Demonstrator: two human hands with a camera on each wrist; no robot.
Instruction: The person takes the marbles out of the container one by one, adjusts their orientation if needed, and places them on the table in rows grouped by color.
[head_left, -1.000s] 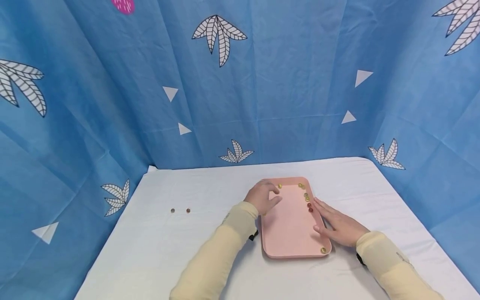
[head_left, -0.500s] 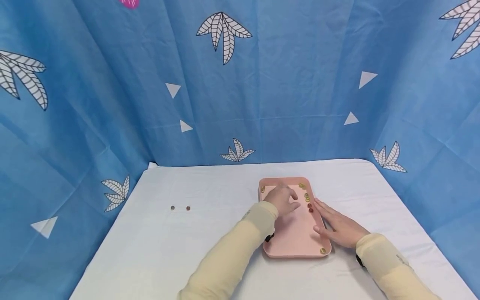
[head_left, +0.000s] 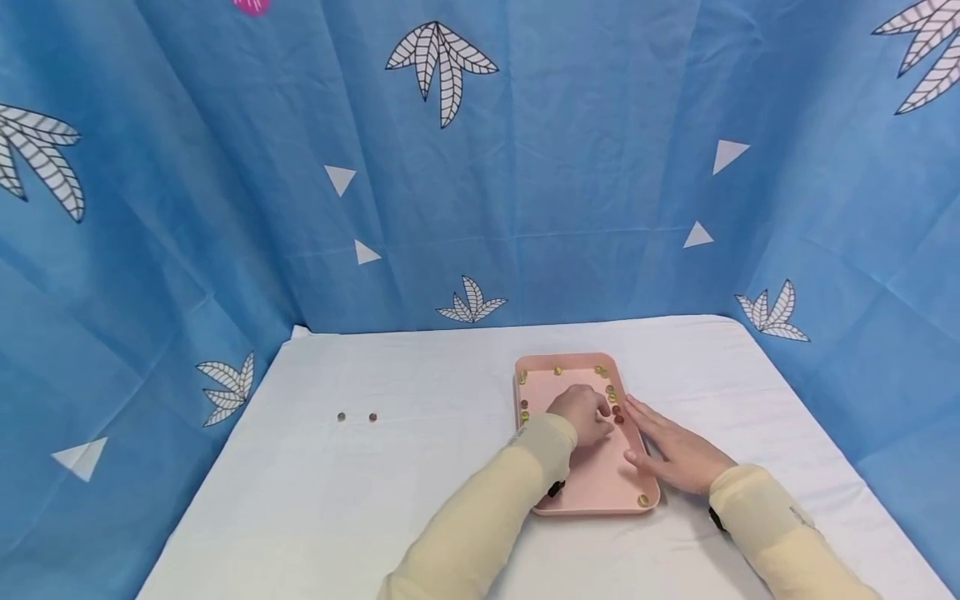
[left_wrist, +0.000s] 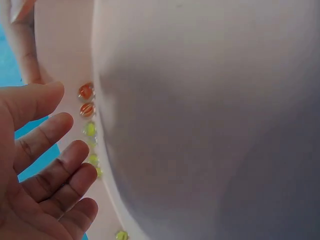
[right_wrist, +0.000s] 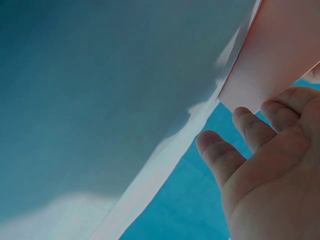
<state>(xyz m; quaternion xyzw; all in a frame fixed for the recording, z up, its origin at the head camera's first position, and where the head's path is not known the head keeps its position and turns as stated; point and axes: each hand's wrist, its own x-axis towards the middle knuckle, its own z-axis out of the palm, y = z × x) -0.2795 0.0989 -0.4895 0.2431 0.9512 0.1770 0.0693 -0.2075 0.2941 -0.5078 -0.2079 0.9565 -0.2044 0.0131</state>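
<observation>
A pink rectangular tray (head_left: 592, 510) lies on the white table with several glass marbles along its sides. My left hand (head_left: 583, 414) reaches over the tray, loosely curled and holding nothing. Its fingertips are close to two red-orange marbles (left_wrist: 87, 109) by the right wall, beside a row of yellow-green marbles (left_wrist: 90, 129). My right hand (head_left: 678, 454) lies along the outside of the tray's right wall, fingers extended, thumb over the rim. In the right wrist view, its fingers (right_wrist: 220, 155) are straight beside the pink wall.
Two small marbles (head_left: 372, 417) lie on the white table (head_left: 390, 483) left of the tray. One yellow-green marble (head_left: 642, 501) sits in the tray's near right corner. A blue patterned curtain (head_left: 600, 167) hangs behind the table and at both sides.
My left hand has moved right across the tray, from its left wall toward the red marbles, uncovering marbles along the left side. My right hand has stayed in place.
</observation>
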